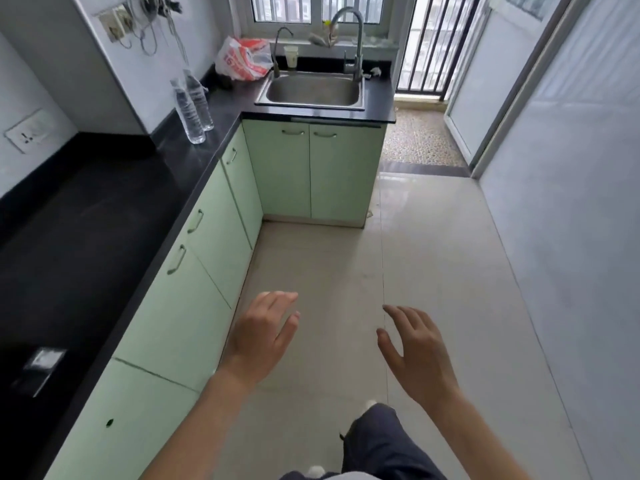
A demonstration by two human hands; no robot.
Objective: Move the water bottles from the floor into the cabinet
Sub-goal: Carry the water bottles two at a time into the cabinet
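Observation:
Two clear plastic water bottles (192, 105) stand upright side by side on the black countertop (104, 209), near the left wall. No bottle shows on the floor. Pale green cabinets (194, 258) with closed doors run under the counter along the left, and two more closed doors (311, 168) sit under the sink. My left hand (263, 334) and my right hand (412, 351) hover over the tiled floor, both empty with fingers relaxed and spread. They are far from the bottles.
A steel sink (311, 90) with two taps sits at the back, a plastic bag (242, 58) and a cup (291, 56) beside it. The cream tiled floor (433, 254) runs to a barred balcony door (426, 43). A white wall closes the right side.

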